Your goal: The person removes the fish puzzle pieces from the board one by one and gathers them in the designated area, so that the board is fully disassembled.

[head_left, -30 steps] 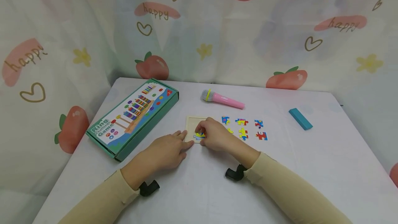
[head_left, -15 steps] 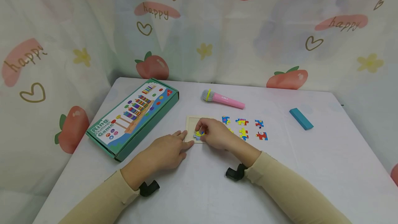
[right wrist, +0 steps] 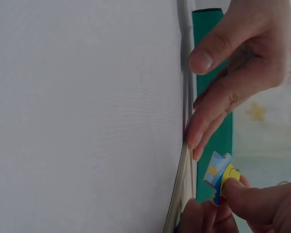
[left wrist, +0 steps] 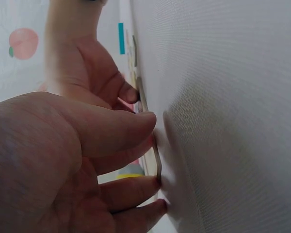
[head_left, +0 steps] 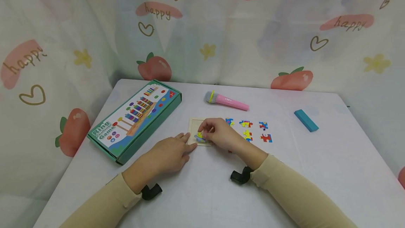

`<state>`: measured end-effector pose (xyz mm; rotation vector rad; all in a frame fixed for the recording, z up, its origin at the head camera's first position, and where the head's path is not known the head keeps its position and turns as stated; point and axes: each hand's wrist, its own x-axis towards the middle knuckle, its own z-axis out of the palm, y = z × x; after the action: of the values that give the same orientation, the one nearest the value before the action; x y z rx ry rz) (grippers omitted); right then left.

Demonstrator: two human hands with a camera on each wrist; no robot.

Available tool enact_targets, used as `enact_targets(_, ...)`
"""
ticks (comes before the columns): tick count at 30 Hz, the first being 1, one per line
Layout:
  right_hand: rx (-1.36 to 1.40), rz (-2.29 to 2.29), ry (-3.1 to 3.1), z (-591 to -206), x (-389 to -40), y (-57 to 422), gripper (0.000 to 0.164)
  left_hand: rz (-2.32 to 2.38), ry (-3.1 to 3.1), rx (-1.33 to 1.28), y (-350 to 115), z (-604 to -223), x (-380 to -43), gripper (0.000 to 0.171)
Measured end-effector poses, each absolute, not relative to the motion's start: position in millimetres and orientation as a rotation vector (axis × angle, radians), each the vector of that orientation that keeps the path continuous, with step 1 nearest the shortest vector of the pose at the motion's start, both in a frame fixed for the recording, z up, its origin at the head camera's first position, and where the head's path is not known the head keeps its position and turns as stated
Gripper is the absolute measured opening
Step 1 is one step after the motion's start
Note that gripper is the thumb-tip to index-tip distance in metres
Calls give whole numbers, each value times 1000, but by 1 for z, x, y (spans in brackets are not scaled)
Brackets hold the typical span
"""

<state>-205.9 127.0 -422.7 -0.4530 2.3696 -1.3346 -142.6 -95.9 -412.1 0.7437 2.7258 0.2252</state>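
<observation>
My right hand (head_left: 221, 136) pinches a blue-and-yellow jigsaw piece (right wrist: 214, 171) between thumb and fingers. In the right wrist view the piece is tilted up, a small yellow flower on its blue part. It is over the lower part of a shallow wooden puzzle tray (head_left: 194, 127), whose right side the hand hides. At the tray's lower left corner, my left hand (head_left: 169, 154) touches the rim with extended fingers. The left wrist view shows its thumb (left wrist: 140, 127) and fingertips along the tray's thin edge.
Several loose jigsaw pieces (head_left: 266, 138) lie right of the tray, some partly behind the right hand. A pink toy microphone (head_left: 232, 102) rests behind it. The green game box (head_left: 136, 115) lies at the left, a teal block (head_left: 306, 120) far right.
The jigsaw piece in my right hand has shifted slightly left and looks tilted more. The right fingers have moved a little with it. My left hand stays at the tray's corner.
</observation>
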Motion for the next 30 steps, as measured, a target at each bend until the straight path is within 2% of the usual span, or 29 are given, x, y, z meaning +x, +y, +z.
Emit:
enact_targets(8, -402, -1288, 2405, -406, -203, 139, 16, 223, 2718, 719, -96, -414, -144, 48)
enact_targets(15, -318, -1248, 2424, -394, -203, 178, 16, 219, 2711, 701, -95, -413, -143, 48)
enact_targets(23, -217, -1118, 2431, -393, -194, 226, 12, 215, 2722, 714, -95, -413, -142, 48)
enact_targets(30, -212, -1027, 2441, -400, -181, 249, 9, 201, 2722, 712, -94, -413, -142, 48)
